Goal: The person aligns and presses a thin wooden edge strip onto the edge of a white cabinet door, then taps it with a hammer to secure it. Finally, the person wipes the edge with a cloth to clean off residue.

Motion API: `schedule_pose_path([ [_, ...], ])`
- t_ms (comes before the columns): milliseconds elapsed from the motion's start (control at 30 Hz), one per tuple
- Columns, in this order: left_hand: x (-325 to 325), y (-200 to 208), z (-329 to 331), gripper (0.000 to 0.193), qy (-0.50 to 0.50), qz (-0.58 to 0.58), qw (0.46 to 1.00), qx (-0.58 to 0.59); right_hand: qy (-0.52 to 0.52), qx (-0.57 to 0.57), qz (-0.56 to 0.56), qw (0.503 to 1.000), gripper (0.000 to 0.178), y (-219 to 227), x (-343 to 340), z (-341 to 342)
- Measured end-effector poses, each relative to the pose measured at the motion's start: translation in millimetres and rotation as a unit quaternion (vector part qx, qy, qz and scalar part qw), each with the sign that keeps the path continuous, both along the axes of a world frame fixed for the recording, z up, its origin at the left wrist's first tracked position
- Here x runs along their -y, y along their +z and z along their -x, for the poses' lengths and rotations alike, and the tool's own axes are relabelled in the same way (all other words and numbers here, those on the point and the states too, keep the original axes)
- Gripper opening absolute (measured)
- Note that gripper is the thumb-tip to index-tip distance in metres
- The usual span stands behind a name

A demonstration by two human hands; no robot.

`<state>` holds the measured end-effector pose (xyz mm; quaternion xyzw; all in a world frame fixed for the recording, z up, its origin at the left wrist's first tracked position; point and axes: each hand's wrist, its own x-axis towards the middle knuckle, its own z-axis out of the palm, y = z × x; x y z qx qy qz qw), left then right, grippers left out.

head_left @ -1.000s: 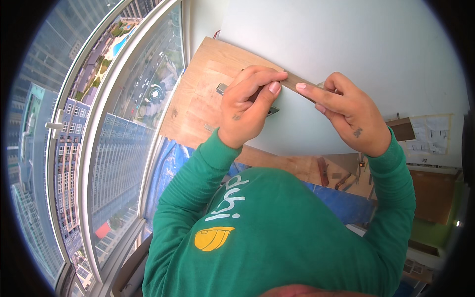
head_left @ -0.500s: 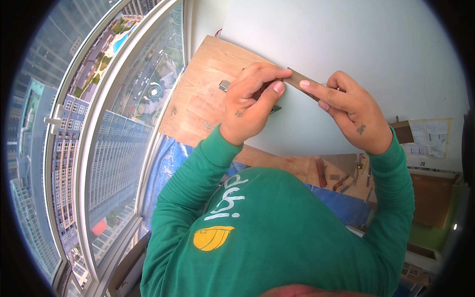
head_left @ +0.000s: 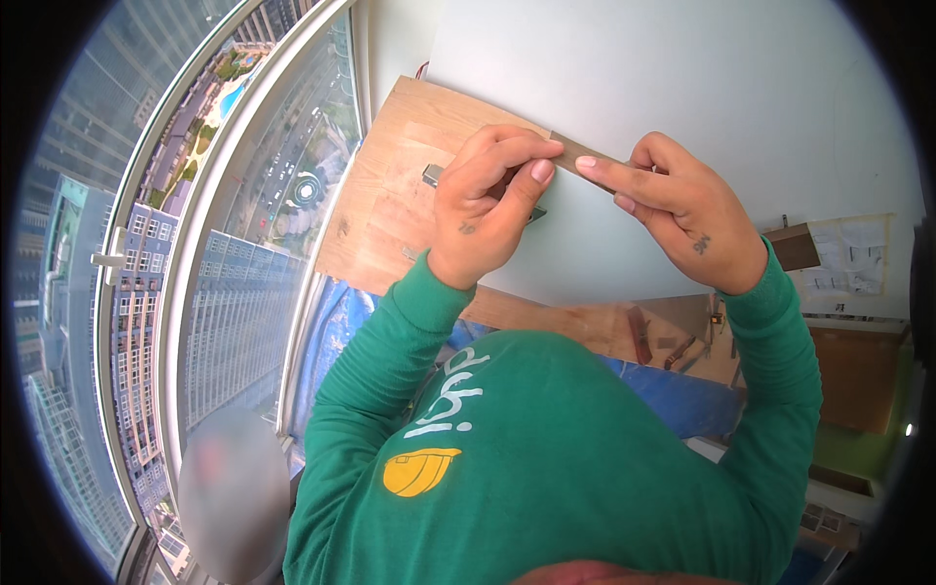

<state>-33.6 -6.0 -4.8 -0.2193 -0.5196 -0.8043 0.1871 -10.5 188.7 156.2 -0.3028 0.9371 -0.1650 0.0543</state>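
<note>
A thin, flat brown strip spans the gap between my hands, above the wooden board. It looks like wood, but I cannot be sure of the material. My left hand is closed, thumb and index finger at the strip's left end. My right hand pinches the other end, its index finger lying along the top face. Just left of my left hand, a small grey metal-looking piece lies on the wooden board. A dark-edged thing shows partly below the left fingers; its kind is hidden.
Tall windows run along the left. A white surface stretches behind my hands. Nearer my body, a lower board carries hand tools, with blue sheeting below. A blurred grey rounded shape is at lower left.
Both hands and the strip have shifted slightly left in the view, still in the same grip. A blurred grey rounded shape has appeared at the lower left.
</note>
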Motion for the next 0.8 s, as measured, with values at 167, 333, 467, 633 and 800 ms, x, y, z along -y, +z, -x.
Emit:
schedule_pose_path([
  [167,-1,7,-9,0.022,-0.05,-0.071,0.992,0.089,-0.009,-0.009,-0.005,1.0,0.052,1,1,-1],
  [333,2,2,-12,0.026,-0.078,-0.043,0.991,0.105,-0.007,-0.008,-0.007,1.0,0.053,3,3,-2],
  [467,0,-3,-10,0.026,-0.069,-0.047,0.993,0.089,-0.007,-0.003,-0.009,1.0,0.054,4,5,-1],
  [633,-1,-4,-7,0.025,-0.077,-0.061,0.992,0.082,-0.012,0.011,-0.018,1.0,0.053,7,7,0],
  [800,-2,-4,-8,0.025,-0.078,-0.068,0.991,0.084,-0.044,0.021,-0.018,0.999,0.056,6,14,-3],
])
